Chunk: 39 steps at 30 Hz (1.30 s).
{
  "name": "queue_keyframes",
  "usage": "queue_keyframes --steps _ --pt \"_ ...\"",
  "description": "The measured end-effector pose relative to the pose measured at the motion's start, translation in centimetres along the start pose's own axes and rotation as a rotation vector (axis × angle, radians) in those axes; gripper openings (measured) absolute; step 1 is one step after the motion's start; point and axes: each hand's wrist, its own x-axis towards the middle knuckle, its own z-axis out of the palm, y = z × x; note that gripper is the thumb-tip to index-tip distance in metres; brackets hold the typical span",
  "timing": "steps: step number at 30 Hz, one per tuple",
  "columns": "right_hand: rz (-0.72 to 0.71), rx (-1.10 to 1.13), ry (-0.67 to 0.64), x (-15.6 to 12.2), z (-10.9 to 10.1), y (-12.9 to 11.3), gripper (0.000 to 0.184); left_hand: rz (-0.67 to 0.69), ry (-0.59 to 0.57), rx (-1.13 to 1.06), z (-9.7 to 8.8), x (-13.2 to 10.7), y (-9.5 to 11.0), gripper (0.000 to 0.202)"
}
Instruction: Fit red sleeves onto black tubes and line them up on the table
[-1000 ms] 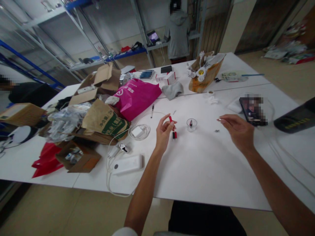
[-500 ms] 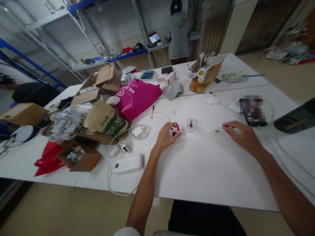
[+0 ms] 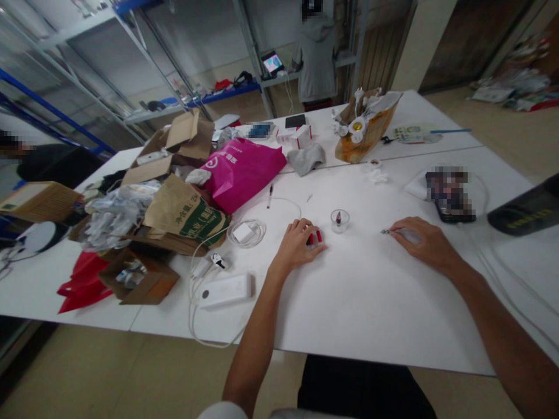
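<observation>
My left hand (image 3: 298,245) rests on the white table (image 3: 362,302) with its fingers curled round a small red and black tool (image 3: 315,237). A small clear cup (image 3: 339,220) with a dark bit in it stands just right of that hand. My right hand (image 3: 421,242) lies on the table further right, fingertips pinched at a tiny metal part (image 3: 385,231).
A phone (image 3: 449,193) lies beyond my right hand, a dark flat object (image 3: 524,210) at the right edge. Left of my left hand are a coiled white cable with charger (image 3: 247,233), a white power bank (image 3: 225,291), a pink bag (image 3: 240,171) and cardboard boxes. A person stands at the far shelves.
My left hand came down from a raised position and now rests on the table with the red tool. My right hand dropped to the table and reached the tiny metal part.
</observation>
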Motion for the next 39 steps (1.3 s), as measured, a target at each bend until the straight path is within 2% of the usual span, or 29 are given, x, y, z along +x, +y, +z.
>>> queue_keyframes --steps 7,17,39 --pt "-0.005 -0.006 -0.016 0.1 0.1 -0.3 0.026 0.006 -0.007 0.048 -0.2 -0.1 -0.5 0.052" --pt "0.014 0.027 -0.018 0.1 0.0 -0.4 0.026 0.017 -0.05 0.058 -1.1 -0.2 -0.2 0.046" --pt "0.003 0.025 -0.024 0.0 0.2 -0.3 0.025 0.012 -0.057 0.053 -1.4 -0.4 -0.6 0.047"
